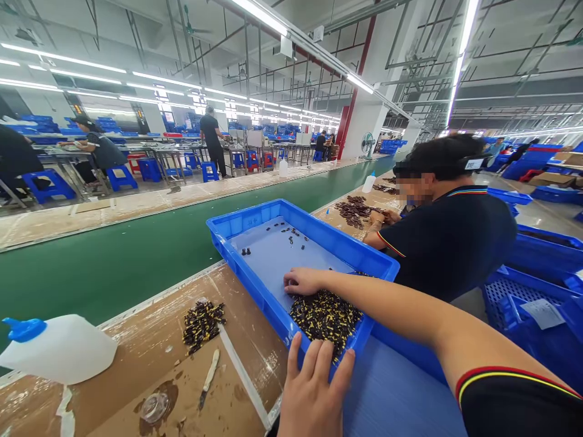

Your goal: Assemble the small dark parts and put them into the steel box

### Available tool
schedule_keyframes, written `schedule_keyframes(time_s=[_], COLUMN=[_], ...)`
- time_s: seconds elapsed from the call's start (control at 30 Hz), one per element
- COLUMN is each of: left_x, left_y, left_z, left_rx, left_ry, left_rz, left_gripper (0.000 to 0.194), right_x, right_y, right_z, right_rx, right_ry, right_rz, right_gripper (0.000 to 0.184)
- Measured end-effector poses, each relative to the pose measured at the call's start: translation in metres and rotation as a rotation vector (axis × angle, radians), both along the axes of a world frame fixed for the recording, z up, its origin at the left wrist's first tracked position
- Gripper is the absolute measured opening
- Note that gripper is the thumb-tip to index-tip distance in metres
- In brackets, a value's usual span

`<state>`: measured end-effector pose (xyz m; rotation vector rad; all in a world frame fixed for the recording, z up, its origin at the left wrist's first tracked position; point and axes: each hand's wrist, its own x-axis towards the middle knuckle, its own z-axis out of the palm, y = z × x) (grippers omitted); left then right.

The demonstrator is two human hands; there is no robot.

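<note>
Pressing down on the pale liner [282, 258] of a blue plastic tray [246, 211], the right hand [304, 281] lies open with its fingers spread, clenching nothing, just beside a heap of small dark parts with yellow tips [324, 318] in the tray's near right corner. The left hand [314, 388] sits at the tray's near rim with its fingers curled upward; whether it grasps the rim or only rests there I cannot tell. Farther along the liner lie scattered dark pieces [291, 238] and, to the left, three small black pieces [246, 250] standing upright. On the stained bench top [136, 358] left of the tray are a second heap [203, 325], a small knife [209, 376] and a plastic jug with a blue cap [59, 349]. To the far right, a co-worker's hands [378, 217] work beside a dark heap [353, 211]. (The parts are too small to identify, even close up.) The frame's lower edge cuts off the left wrist, and the right palm's underside is hidden.
</note>
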<state>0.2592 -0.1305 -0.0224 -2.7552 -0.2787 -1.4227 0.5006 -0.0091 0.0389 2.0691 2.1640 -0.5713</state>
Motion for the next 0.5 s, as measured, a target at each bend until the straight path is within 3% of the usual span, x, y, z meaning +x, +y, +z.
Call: schedule_keyframes(time_s=[0.23,0.4,0.5], left_x=[0.0,0.0,-0.004], left_y=[0.0,-0.002,0.001], left_z=[0.006,0.009,0.013], left_rx=[0.033,0.032,0.043], left_ry=[0.0,0.001,0.018], left_rz=[0.037,0.04,0.036], left_gripper=[0.037,0.034,0.034], right_x=[-0.025,-0.018,-0.006], right_y=[-0.038,-0.071,-0.08], right_z=[0.013,0.043,0.063], right_rx=[-0.159,-0.248,-0.314], right_ry=[0.001,0.071,0.138], right_rz=[0.256,0.323,0.296], right_gripper=[0.028,0.017,0.029])
